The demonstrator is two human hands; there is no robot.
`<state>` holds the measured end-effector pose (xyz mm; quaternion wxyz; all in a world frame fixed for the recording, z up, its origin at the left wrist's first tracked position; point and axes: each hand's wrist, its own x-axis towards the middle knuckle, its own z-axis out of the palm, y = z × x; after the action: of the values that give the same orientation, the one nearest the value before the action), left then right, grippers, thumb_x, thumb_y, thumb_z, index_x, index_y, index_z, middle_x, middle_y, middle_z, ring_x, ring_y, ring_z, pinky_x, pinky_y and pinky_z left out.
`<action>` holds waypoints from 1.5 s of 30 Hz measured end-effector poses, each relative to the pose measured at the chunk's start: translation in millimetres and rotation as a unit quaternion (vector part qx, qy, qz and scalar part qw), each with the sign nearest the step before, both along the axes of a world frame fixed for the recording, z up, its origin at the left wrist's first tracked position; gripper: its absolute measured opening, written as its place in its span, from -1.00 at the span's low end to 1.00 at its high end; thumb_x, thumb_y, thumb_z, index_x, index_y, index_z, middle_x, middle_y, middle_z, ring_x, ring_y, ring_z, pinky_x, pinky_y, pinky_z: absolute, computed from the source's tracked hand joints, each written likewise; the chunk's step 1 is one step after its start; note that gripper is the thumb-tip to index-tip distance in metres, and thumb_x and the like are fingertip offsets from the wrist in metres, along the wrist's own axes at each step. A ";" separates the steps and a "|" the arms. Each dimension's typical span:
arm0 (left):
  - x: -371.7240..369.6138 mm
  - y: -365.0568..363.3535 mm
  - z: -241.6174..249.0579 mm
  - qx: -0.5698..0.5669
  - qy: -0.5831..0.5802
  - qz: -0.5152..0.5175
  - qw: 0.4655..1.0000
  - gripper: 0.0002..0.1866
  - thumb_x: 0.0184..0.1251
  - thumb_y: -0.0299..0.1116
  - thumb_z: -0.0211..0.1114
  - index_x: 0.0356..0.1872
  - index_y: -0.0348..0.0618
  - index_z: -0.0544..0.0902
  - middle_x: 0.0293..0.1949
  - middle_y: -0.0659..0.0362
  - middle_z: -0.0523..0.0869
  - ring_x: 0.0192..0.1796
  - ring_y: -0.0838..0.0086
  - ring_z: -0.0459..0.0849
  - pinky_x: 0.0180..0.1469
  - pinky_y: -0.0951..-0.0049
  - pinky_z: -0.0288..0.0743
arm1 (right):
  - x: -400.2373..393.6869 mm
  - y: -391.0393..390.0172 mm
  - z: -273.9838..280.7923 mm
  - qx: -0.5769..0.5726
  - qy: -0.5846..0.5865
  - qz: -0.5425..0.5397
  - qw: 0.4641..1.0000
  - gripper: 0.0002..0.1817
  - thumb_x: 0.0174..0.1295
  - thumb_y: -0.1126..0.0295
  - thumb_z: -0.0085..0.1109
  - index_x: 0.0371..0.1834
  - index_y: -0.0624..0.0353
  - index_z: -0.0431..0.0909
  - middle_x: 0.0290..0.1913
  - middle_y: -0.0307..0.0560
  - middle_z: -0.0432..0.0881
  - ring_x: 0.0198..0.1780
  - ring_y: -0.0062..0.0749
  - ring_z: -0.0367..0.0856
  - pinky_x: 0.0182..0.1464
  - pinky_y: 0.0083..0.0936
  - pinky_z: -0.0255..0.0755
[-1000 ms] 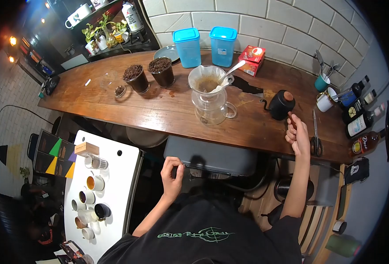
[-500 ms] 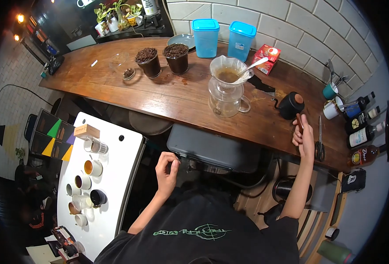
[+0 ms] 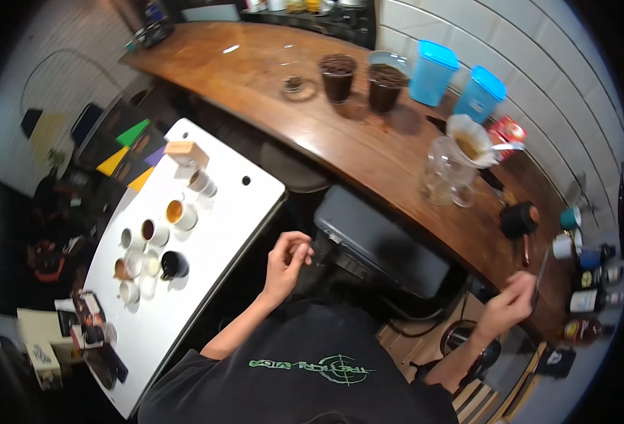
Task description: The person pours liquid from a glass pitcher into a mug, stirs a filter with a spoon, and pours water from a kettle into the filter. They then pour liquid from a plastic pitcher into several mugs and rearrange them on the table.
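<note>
My left hand [image 3: 288, 263] hovers over the gap between the white table and the wooden counter, fingers curled in with nothing visible in them. My right hand [image 3: 509, 307] is at the counter's front edge, slightly blurred, its fingers curled and no object showing in them. Just beyond it stands a black gooseneck kettle [image 3: 518, 220] whose reddish handle points toward me, apart from my fingers. Scissors [image 3: 541, 272] lie beside that hand, partly hidden. Farther left, a glass coffee server [image 3: 437, 173] carries a dripper with a paper filter [image 3: 470, 134], brown liquid and a white spoon [image 3: 506, 147].
Two dark-filled cups [image 3: 338, 81] and blue-lidded containers [image 3: 433, 74] stand along the wooden counter [image 3: 269, 92]. Several bottles [image 3: 584, 300] line its right end. The white table [image 3: 238, 219] at left bears several cups [image 3: 180, 214]. A black case [image 3: 382, 244] sits below the counter.
My right hand has drawn back from the kettle's handle toward me, its fingers more curled. The camera view has turned, shifting the counter rightward. My left hand stays curled.
</note>
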<state>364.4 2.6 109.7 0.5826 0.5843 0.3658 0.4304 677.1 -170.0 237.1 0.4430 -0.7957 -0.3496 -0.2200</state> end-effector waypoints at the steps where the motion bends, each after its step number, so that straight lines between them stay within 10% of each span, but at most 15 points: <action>1: -11.9 0.4 -1.7 -0.009 0.023 -0.010 1.000 -0.83 0.56 -0.41 0.17 0.00 -0.29 0.54 -0.31 0.18 0.64 -0.34 0.61 0.57 -0.23 0.58 0.47 | -24.6 18.8 -16.4 0.027 -0.011 0.100 0.995 -0.70 0.53 0.36 -0.08 -0.38 0.30 0.42 -0.53 0.04 0.33 -0.50 -0.14 0.35 -0.34 -0.43 0.31; 5: -48.3 -10.8 9.8 -0.066 0.022 0.039 0.997 -0.82 0.58 -0.39 0.15 -0.15 -0.28 0.66 -0.56 0.30 0.59 -0.58 0.73 0.46 -0.50 0.66 0.29 | -98.0 84.5 -79.7 -0.121 0.171 0.367 0.906 -0.79 0.47 0.45 -0.04 -0.33 0.31 0.49 -0.49 0.10 0.49 -0.50 -0.07 0.48 -0.38 -0.34 0.33; 13: -166.1 -42.2 -7.1 -0.067 0.098 0.191 0.974 -0.59 0.62 -0.16 0.11 -0.46 -0.20 0.51 -0.70 0.39 0.36 -0.59 0.80 0.29 -0.53 0.64 0.10 | -242.5 134.2 -95.3 -0.245 0.153 0.596 0.749 -0.89 0.43 0.44 0.06 -0.22 0.24 0.53 -0.34 0.07 0.65 -0.30 0.08 0.65 -0.27 -0.23 0.50; 18: -244.3 -53.1 -25.9 -0.013 0.043 0.349 0.936 -0.85 0.54 -0.34 0.20 -0.12 -0.19 0.47 -0.39 0.31 0.48 -0.37 0.72 0.45 -0.37 0.65 0.29 | -322.1 150.0 -102.3 -0.272 0.175 0.658 0.680 -0.87 0.40 0.39 0.14 -0.17 0.23 0.54 -0.32 0.09 0.64 -0.27 0.07 0.65 -0.21 -0.23 0.51; 24: -347.5 -56.9 -59.3 -0.020 0.217 0.438 0.872 -0.45 0.25 -0.40 0.46 0.21 -0.20 0.42 -0.02 0.12 0.51 -0.28 0.52 0.56 -0.22 0.50 0.45 | -411.6 163.5 -137.7 -0.317 0.214 0.716 0.584 -0.76 0.37 0.39 0.21 0.01 0.27 0.51 -0.13 0.07 0.64 -0.09 -0.07 0.66 -0.03 -0.30 0.51; 32: -416.5 -53.9 -95.5 -0.036 0.282 0.327 0.901 -0.72 0.29 -0.40 0.42 -0.02 -0.20 0.62 -0.09 0.14 0.60 -0.27 0.47 0.64 -0.22 0.46 0.51 | -465.2 173.7 -166.3 -0.314 0.228 0.681 0.621 -0.51 0.28 0.34 0.31 0.22 0.27 0.40 0.06 0.12 0.57 0.05 -0.07 0.60 0.07 -0.26 0.51; 45: -417.4 -36.2 -108.3 0.015 0.192 0.292 0.937 -0.63 0.35 -0.50 0.35 0.16 -0.21 0.56 -0.05 0.15 0.63 -0.31 0.54 0.63 -0.29 0.55 0.55 | -521.2 221.4 -192.5 -0.245 0.143 0.692 0.664 0.07 0.00 0.22 0.59 0.51 0.28 0.08 0.42 0.24 0.29 0.45 0.09 0.32 0.48 -0.21 0.24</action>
<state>-53.0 -33.5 1.3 0.3411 0.5317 0.6190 0.4667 155.9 51.4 44.6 0.3013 -0.4264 -0.7734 0.3597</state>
